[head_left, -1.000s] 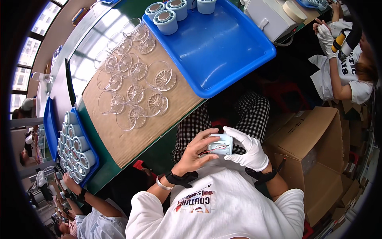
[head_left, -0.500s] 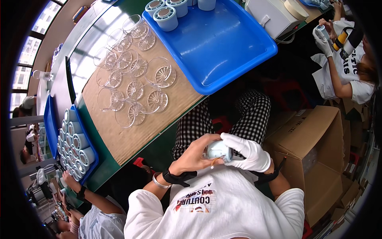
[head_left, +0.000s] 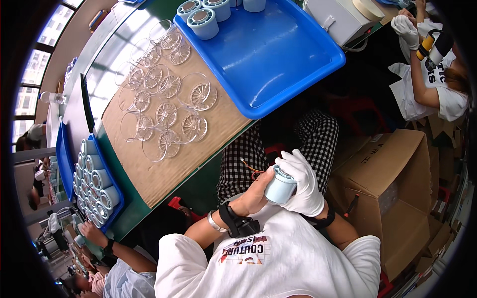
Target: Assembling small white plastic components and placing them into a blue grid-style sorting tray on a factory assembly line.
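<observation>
In front of my shirt I hold a pale blue plastic cylinder point(head_left: 280, 189) with a ribbed, slotted upper end. My bare left hand point(head_left: 255, 194) closes round its left side, the thumb lying along the wall. My right hand point(head_left: 305, 185), in a white glove, grips the right side, and its fingers curl over the slotted end. Thin coloured wires point(head_left: 252, 170) stick out beyond the cylinder toward the far left; where they join it is hidden. Both hands are over my lap, apart from the table.
Several clear cups point(head_left: 167, 114) stand on a cardboard sheet point(head_left: 149, 186). A blue tray point(head_left: 278, 59) holds similar cylinders point(head_left: 202, 25). More fill another tray point(head_left: 118, 211) at left, beside a co-worker's hand point(head_left: 93, 233). An open carton point(head_left: 405, 213) stands at right; another person point(head_left: 427, 84) works beyond.
The cylinder has been turned in my hands, so its side wall now shows and the wires point far left instead of toward me. My gloved fingers have shifted up over its end.
</observation>
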{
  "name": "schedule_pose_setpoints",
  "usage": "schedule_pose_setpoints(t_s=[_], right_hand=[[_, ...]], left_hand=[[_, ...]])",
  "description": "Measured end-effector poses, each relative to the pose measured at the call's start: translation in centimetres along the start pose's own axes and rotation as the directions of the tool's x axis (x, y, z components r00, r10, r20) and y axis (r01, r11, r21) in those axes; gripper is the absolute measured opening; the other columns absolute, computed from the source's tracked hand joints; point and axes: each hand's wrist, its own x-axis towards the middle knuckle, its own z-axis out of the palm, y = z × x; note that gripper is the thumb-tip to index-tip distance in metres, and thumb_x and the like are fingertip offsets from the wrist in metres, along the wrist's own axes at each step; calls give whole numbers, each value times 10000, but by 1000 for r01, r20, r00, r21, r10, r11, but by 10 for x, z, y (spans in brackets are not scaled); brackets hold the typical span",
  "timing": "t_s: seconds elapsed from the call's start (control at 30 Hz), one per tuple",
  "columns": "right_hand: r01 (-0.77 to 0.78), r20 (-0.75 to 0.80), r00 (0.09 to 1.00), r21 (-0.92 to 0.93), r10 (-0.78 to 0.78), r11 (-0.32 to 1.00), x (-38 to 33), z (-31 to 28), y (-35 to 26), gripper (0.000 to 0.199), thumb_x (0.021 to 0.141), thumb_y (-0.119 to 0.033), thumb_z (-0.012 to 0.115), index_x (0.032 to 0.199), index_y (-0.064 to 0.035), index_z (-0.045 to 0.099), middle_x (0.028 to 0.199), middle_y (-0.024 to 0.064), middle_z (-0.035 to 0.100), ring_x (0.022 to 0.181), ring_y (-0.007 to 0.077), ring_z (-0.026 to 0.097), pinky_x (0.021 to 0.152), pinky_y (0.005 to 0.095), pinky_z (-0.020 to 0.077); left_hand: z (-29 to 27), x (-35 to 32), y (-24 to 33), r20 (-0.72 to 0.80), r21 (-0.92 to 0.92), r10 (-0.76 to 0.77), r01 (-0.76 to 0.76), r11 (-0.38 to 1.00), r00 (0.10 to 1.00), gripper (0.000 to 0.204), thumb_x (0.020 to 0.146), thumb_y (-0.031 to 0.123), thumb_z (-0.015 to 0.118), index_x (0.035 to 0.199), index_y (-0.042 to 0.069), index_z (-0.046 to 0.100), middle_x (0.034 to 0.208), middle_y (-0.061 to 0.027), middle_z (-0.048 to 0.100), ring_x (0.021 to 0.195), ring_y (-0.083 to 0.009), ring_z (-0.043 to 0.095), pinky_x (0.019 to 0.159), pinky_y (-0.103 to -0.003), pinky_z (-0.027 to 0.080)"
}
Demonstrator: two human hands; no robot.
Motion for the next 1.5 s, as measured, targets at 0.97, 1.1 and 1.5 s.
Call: schedule_pose_setpoints(t_s=[0.97, 1.1, 1.5], right_hand=[[89, 202, 977, -659, 61, 747, 319, -107, 53, 350, 796, -220, 564, 1080, -22, 510, 1085, 183, 540, 1023, 321, 509, 886, 368, 394], [-4, 219, 958, -631, 183, 776, 357, -68, 65, 339, 778, -223, 558, 1043, -17, 515, 1009, 186, 549, 966, 332, 517, 851, 380, 398], [-212, 354, 889, -245, 291, 946, 320, -108, 52, 394, 710, -201, 598, 1052, -14, 542, 976, 135, 579, 901, 202, 565, 795, 296, 451]], left_hand=[[-83, -115, 417, 176, 980, 954, 52, -194, 243, 599, 635, 289, 754, 1042, -41, 464, 930, -102, 577, 865, -164, 565, 732, -266, 459], [-149, -90, 444, 20, 922, 981, 377, -93, 194, 600, 598, 194, 758, 1059, -56, 467, 952, -150, 576, 878, -237, 570, 772, -301, 455], [-148, -147, 381, 274, 871, 883, 291, -396, 381, 814, 627, 117, 736, 1308, 18, 301, 1320, -186, 342, 1211, -300, 346, 1010, -343, 285]])
